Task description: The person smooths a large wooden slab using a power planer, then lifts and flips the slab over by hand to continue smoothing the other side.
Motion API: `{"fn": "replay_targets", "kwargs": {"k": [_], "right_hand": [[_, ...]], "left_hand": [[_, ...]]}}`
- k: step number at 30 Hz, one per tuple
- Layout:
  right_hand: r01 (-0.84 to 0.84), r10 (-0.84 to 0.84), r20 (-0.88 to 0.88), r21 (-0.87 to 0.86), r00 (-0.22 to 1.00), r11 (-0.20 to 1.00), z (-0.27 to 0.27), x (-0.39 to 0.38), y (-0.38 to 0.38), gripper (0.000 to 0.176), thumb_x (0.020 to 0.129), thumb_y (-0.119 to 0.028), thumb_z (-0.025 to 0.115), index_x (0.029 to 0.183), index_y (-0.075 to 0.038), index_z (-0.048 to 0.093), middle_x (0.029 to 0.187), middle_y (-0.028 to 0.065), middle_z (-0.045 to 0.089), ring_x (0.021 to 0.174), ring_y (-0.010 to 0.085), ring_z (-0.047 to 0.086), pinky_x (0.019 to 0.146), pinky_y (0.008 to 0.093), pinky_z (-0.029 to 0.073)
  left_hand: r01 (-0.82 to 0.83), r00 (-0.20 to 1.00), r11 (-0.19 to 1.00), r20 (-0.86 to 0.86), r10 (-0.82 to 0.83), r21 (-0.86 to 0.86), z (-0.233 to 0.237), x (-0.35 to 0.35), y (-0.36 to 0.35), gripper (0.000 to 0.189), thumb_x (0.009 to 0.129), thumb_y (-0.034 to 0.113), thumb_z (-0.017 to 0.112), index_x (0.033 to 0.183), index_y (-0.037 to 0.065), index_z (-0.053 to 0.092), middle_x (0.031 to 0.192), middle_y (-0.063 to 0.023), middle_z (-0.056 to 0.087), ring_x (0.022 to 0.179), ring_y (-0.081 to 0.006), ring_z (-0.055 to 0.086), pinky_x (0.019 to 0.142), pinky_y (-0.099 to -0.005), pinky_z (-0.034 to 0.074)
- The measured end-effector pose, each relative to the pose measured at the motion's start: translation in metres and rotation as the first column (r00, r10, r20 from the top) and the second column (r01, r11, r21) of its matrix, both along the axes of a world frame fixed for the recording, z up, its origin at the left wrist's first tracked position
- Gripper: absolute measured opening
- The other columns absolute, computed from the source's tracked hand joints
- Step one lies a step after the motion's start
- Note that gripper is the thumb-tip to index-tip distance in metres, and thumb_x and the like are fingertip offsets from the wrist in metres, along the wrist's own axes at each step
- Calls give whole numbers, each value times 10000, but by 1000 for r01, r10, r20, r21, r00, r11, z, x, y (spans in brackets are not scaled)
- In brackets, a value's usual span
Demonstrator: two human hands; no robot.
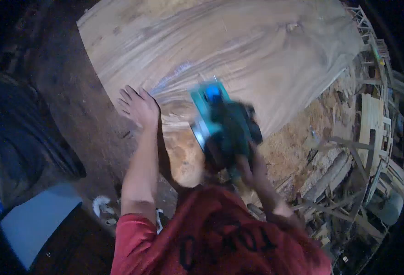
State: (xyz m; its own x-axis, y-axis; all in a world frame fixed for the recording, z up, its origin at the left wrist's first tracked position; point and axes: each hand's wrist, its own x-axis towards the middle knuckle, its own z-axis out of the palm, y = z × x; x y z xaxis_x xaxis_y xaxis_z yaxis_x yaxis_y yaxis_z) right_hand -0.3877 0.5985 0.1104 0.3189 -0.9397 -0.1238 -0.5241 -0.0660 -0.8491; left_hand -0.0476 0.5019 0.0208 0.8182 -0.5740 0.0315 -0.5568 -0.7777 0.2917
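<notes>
A large pale wooden slab [238, 50] with flowing grain fills the upper middle of the head view. My left hand [141, 109] lies at its left edge, fingers spread, holding nothing. My right hand [249, 168], partly hidden, is closed on a teal and black electric hand planer [225, 121]. The planer is blurred by motion and sits over the near part of the slab, to the right of my left hand. A shiny metal part shows on its left side.
Wood shavings [298, 151] cover the ground at the right, beside scrap wood pieces [325, 178] and a wooden frame [373, 133]. Dark cloth [27, 133] and a light blue sheet [41, 217] lie at the left. A small white object [102, 205] is on the floor.
</notes>
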Motion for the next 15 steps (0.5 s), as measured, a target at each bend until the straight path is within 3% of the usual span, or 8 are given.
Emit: {"fn": "replay_targets", "kwargs": {"k": [1, 2, 5, 10, 12, 13, 14, 15], "right_hand": [[-36, 34, -60, -24, 998, 999, -5, -32, 42, 576, 953, -221, 590, 1430, 28, 387, 1167, 266, 611, 1105, 386, 605, 962, 437, 470], [54, -85, 162, 186, 983, 981, 2, -43, 74, 580, 953, -223, 571, 1441, 18, 371, 1161, 265, 603, 1107, 397, 586, 956, 444, 464], [-38, 45, -28, 200, 999, 979, -3, -78, 99, 583, 953, -226, 573, 1434, 27, 362, 1100, 261, 625, 1054, 388, 612, 926, 437, 483], [69, -67, -19, 164, 998, 984, 25, 18, -1, 577, 946, -230, 594, 1412, 35, 382, 964, 237, 673, 874, 384, 674, 816, 454, 533], [24, -18, 35, -155, 999, 988, -3, 53, -67, 571, 941, -226, 608, 1403, 37, 398, 972, 243, 678, 844, 364, 684, 775, 464, 536], [45, -39, -59, 105, 997, 993, 20, 78, -106, 560, 942, -255, 617, 1382, 37, 427, 970, 254, 684, 841, 361, 697, 761, 458, 543], [20, -4, 71, -226, 997, 974, -4, 96, -142, 532, 952, -289, 596, 1354, 31, 458, 905, 246, 690, 783, 386, 699, 694, 467, 547], [30, -29, 110, -10, 993, 999, 28, 125, -178, 516, 963, -340, 565, 1339, 5, 484, 927, 262, 685, 850, 442, 678, 730, 493, 544]], "left_hand": [[1, 1000, 1000, -18, -1, -18, -2, 2, 1, 592, 1021, 371, 364, 1525, 63, 321, 1610, -158, 244, 1484, -406, 179, 1183, -592, 101], [6, 999, 999, 32, -5, -37, -12, 5, 2, 592, 1021, 400, 363, 1514, 72, 347, 1605, -154, 263, 1477, -400, 209, 1172, -588, 131], [13, 998, 998, -65, -17, -66, -1, 3, 4, 593, 1018, 365, 372, 1520, 52, 325, 1611, -159, 242, 1487, -406, 168, 1182, -596, 104], [-62, 995, 998, -77, 60, -18, -1, -3, -7, 609, 1018, 384, 373, 1526, 55, 307, 1611, -165, 236, 1487, -415, 161, 1167, -621, 125], [-81, 993, 997, -90, 81, -2, 2, -6, -11, 630, 1018, 414, 377, 1531, 57, 292, 1612, -175, 227, 1485, -422, 162, 1158, -636, 133], [-78, 994, 997, -73, 78, 0, 2, -7, -13, 636, 1017, 422, 379, 1531, 58, 292, 1612, -177, 225, 1484, -422, 163, 1158, -636, 132], [-73, 996, 997, -58, 73, 7, 0, -7, -14, 641, 1017, 431, 381, 1532, 59, 292, 1612, -178, 224, 1484, -423, 164, 1159, -635, 131], [-67, 997, 998, -44, 68, 15, -2, -7, -14, 646, 1016, 439, 383, 1532, 60, 292, 1612, -180, 222, 1483, -423, 166, 1159, -634, 130]]}}
